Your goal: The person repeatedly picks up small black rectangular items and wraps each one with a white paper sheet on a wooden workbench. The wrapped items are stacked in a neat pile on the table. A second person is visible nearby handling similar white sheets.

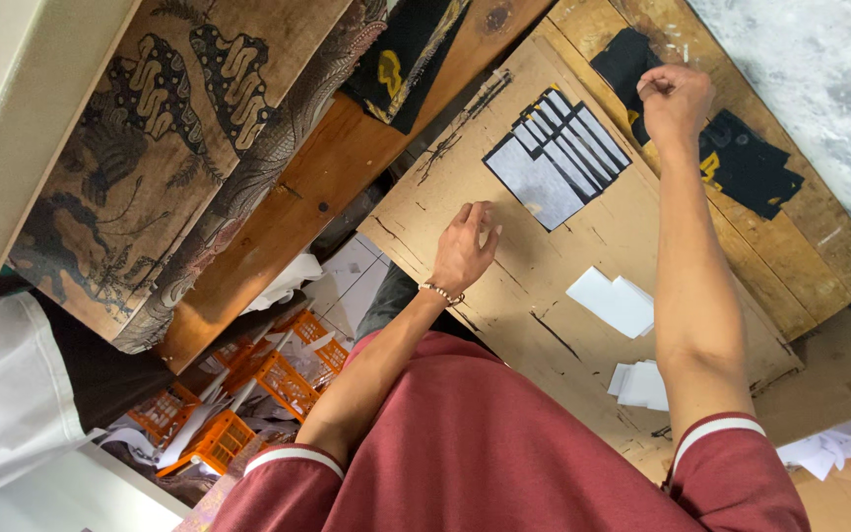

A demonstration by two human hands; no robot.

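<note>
Two hands flank the fanned grey cards (556, 153) — left hand (465, 246) just beside them, loosely open; right hand (675, 99) fisted beyond, over black cloth pieces (751, 163) — whether it grips anything, I cannot tell.

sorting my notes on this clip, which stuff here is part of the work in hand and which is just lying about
In the work:
- left hand on the cardboard sheet
- fanned grey cards
- right hand, fisted above the black cloth pieces

Lying about:
- white paper stacks
- batik cloth
- orange crates
</note>
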